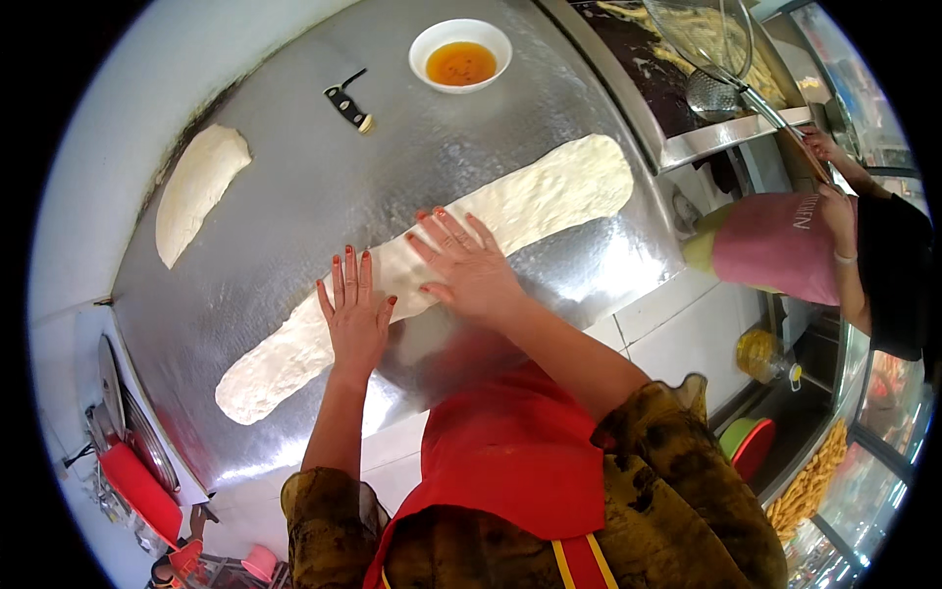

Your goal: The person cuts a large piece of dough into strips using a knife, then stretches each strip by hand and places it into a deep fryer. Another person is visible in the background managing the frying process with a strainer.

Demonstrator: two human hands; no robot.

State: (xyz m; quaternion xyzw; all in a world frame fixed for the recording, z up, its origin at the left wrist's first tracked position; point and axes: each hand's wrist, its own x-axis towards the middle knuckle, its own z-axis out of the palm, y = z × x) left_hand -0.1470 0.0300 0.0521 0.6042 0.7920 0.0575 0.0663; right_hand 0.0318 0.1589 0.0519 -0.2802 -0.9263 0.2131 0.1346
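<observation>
A long flat strip of pale dough (563,193) lies slantwise across a stainless steel worktop (280,184). My left hand (357,313) rests palm down on the strip, left of its middle, with its fingers spread. Farther right along it, my right hand (465,265) also lies flat, fingers apart. Neither hand grips anything. Both palms hide parts of the dough beneath them. At the worktop's left side sits a second, half-moon-shaped piece of dough (202,188).
Beyond the strip are a tool's black riveted handle (346,107) and a white bowl (417,55) of orange-brown liquid. At right, a person in a pink apron (780,243) holds a long-handled wire strainer (773,114) over a fryer (765,121) containing fried dough.
</observation>
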